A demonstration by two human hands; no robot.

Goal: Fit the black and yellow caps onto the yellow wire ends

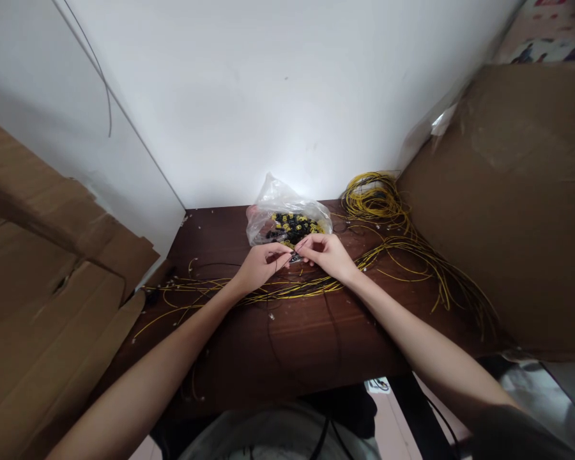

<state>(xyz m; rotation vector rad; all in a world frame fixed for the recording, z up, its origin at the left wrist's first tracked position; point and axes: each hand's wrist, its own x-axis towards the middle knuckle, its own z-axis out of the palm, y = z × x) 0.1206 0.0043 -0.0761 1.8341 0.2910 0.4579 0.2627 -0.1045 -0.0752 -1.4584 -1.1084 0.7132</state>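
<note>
Both hands meet over the dark wooden table (316,345), just in front of a clear plastic bag (278,204) filled with small black and yellow parts (294,227). My left hand (259,263) is closed in a pinch on a thin dark wire (294,250). My right hand (328,254) pinches the same wire from the other side, fingertips almost touching the left ones. What sits at the wire's end is too small to make out. A band of yellow wires (287,291) lies across the table under my wrists.
A coil of yellow wires (376,198) lies at the back right and trails along the table's right side. Large cardboard sheets stand to the left (43,306) and right (508,211). A white wall (268,96) closes the back. Dark cables hang over the front edge.
</note>
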